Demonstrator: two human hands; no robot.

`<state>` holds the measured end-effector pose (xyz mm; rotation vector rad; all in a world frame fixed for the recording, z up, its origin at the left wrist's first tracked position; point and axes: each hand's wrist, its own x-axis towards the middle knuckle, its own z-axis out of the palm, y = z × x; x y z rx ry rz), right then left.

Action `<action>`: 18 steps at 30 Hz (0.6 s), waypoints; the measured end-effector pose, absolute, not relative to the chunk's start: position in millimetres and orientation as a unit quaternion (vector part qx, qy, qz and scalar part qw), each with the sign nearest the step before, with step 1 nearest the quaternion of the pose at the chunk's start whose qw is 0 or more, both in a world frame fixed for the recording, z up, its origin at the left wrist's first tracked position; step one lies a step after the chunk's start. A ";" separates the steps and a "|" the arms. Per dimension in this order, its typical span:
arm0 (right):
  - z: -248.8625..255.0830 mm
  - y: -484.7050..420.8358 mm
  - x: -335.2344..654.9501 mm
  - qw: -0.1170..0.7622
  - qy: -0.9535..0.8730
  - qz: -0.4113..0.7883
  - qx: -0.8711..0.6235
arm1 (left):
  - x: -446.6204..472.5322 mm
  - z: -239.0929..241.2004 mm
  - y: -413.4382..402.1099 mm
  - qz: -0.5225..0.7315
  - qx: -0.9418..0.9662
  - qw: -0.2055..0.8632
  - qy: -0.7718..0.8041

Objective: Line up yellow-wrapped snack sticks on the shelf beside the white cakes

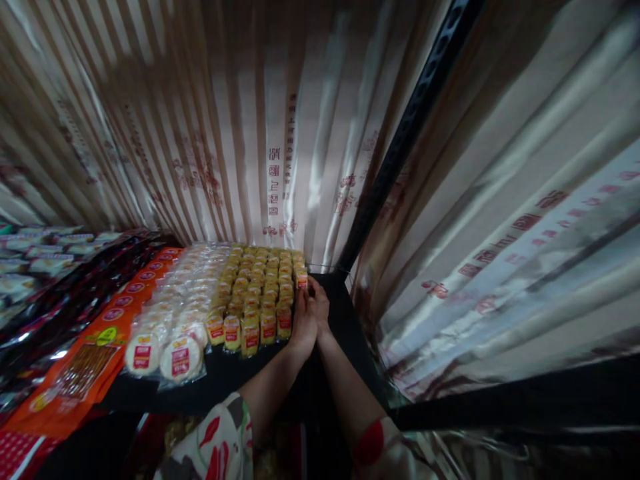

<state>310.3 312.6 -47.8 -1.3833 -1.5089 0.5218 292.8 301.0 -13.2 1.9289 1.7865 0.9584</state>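
Both my hands meet at the right end of the rows of small yellow snacks in clear wrappers (251, 300). My left hand (303, 321) and my right hand (319, 305) lie close against each other, their fingers closed around the near end of one wrapped yellow snack (301, 279) with a red label. That snack sits at the far right of the rows; the fingertips are partly hidden. To the left of the yellow rows are round white packaged cakes (181, 359) in clear bags, stacked in rows running back.
Orange snack bags (90, 363) overlap in a row at the left, beside dark shiny packets (55, 313) and white packets (50, 263). All rest on a black shelf (225, 380). Pale printed curtains (320, 133) hang behind and right, with a black metal post (400, 147) at the corner.
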 end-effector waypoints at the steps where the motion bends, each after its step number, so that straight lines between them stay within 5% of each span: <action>1: -48.9 313.5 308.7 0.489 -0.623 0.217 -0.571 | 292.4 -14.5 301.9 0.325 0.684 0.154 0.635; 7: -49.7 315.0 304.3 0.483 -0.610 0.216 -0.590 | 296.1 -22.6 308.4 0.278 0.691 0.068 0.664; 18: -41.7 311.2 306.8 0.457 -0.616 0.258 -0.587 | 291.1 -29.9 306.1 0.358 0.670 0.127 0.637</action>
